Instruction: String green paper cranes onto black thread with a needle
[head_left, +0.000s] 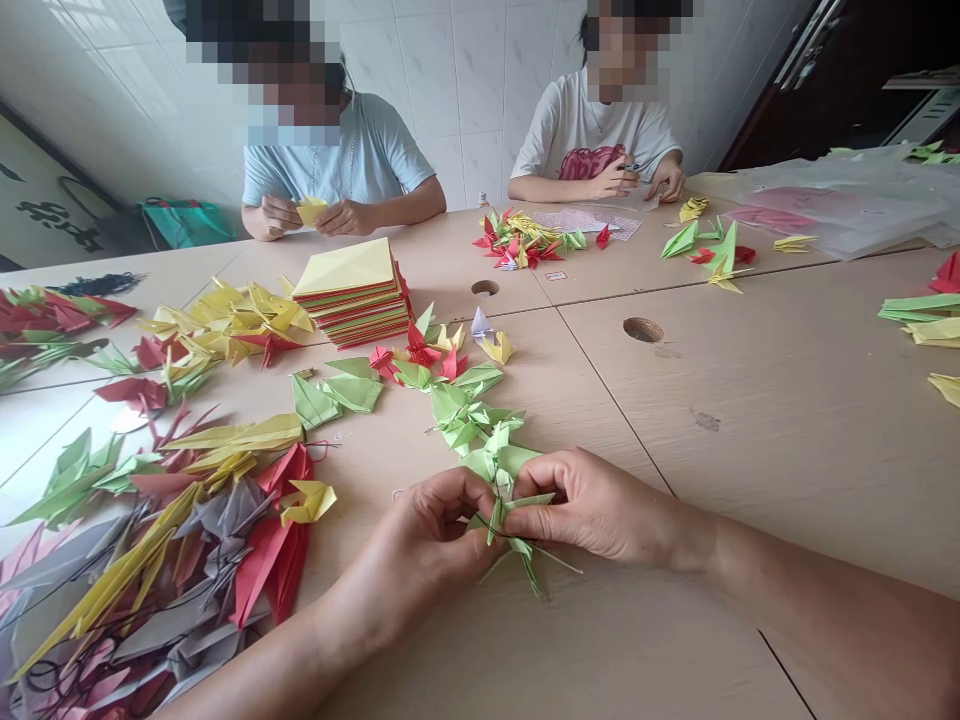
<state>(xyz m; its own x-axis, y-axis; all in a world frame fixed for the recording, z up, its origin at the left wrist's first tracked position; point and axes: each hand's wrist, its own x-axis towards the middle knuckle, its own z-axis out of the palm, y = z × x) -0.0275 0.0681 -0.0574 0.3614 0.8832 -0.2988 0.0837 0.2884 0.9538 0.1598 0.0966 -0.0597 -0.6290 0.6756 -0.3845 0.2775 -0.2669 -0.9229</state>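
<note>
My left hand (431,545) and my right hand (600,505) meet near the middle of the table, pinching a green folded paper piece (517,515) from both sides. Thin green points stick out below the fingers, and a dark thread shows at the fold. A line of green folded papers (469,415) runs away from the hands, with red, yellow and pale purple ones near its far end. To the left of my left hand lies a yellow folded paper (309,502) beside red ones.
A stack of square paper (356,300) stands beyond the hands. Heaped folded papers (217,560) with black threads cover the left. Across the table (750,400) sit two people, one holding yellow paper (311,210). Two round holes, small paper piles and plastic sheets (847,200) lie farther off.
</note>
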